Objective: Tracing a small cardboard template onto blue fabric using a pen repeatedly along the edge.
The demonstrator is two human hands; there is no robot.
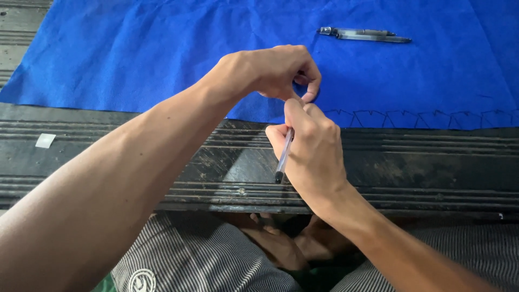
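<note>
A blue felt cloth [162, 48] lies spread over a dark ribbed wooden bench [432, 167]. My left hand [281, 70] pinches the cloth's near edge with curled fingers. My right hand [313, 157] sits just below it at the same edge, gripping a clear ballpoint pen [283, 159] whose dark end points down toward me. A row of dark zigzag stitches or marks [421, 118] runs along the cloth's edge to the right of my hands.
A second clear pen [363, 35] lies on the cloth at the far right. A small white scrap [45, 140] rests on the bench at the left. My striped trousers [205, 259] and bare feet [292, 246] show below the bench.
</note>
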